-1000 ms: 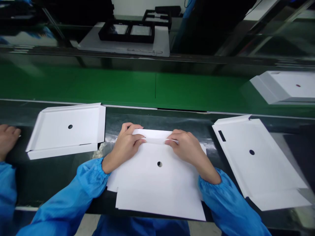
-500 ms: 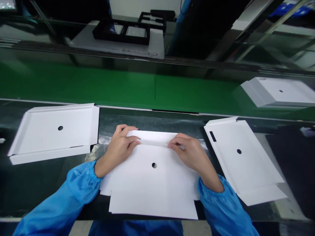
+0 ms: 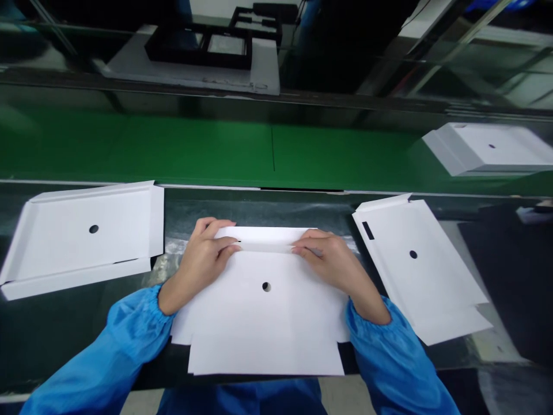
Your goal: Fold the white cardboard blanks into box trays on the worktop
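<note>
While left hand (image 3: 203, 253) and right hand (image 3: 330, 256) pinch far flap (image 3: 270, 238), white sheet (image 3: 263, 320) spreads between them and between blue sleeves (image 3: 136, 331)

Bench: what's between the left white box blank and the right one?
Head view: a third white blank, its far edge held by the left hand and right hand, with dark bench showing around it.

Head-worn view, facing forward and down over the bench (image 3: 64, 328); left hand (image 3: 203, 253) and right hand (image 3: 332, 258) near, below frame centre.
</note>
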`<state>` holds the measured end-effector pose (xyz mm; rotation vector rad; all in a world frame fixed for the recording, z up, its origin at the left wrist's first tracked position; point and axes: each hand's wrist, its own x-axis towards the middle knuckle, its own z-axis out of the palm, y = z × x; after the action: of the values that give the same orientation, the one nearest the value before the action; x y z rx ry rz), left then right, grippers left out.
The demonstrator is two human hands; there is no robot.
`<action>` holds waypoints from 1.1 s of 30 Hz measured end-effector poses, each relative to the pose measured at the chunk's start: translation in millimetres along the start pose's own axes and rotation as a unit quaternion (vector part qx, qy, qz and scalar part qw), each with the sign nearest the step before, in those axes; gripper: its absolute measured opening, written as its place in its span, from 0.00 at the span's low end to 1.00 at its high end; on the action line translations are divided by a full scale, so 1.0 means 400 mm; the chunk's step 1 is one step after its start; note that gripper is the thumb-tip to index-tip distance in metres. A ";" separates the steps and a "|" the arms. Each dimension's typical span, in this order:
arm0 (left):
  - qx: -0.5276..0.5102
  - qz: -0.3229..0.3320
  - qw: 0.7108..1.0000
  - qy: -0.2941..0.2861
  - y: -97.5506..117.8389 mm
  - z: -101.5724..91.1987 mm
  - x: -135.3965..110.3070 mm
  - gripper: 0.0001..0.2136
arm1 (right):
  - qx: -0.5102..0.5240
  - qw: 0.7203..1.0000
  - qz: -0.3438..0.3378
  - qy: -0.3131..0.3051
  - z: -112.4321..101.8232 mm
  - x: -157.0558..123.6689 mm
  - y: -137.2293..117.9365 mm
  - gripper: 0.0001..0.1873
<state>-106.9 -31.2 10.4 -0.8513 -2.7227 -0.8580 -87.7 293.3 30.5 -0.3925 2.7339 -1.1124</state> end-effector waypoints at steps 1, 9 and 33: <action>0.001 0.001 1.000 0.001 -0.001 0.000 0.000 0.09 | 0.010 1.000 0.008 0.002 -0.009 -0.006 0.000 0.07; 0.010 0.011 1.000 0.004 -0.006 0.003 -0.002 0.09 | 0.065 0.996 0.055 0.011 -0.024 -0.031 0.001 0.07; -0.092 -0.036 0.995 -0.026 -0.127 -0.104 -0.007 0.07 | 0.051 0.989 0.079 0.111 0.001 -0.004 0.097 0.10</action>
<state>-133.9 -90.4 19.3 -0.8234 -2.7675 -1.1322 -93.0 320.2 3.2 -0.0391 2.8175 -1.3177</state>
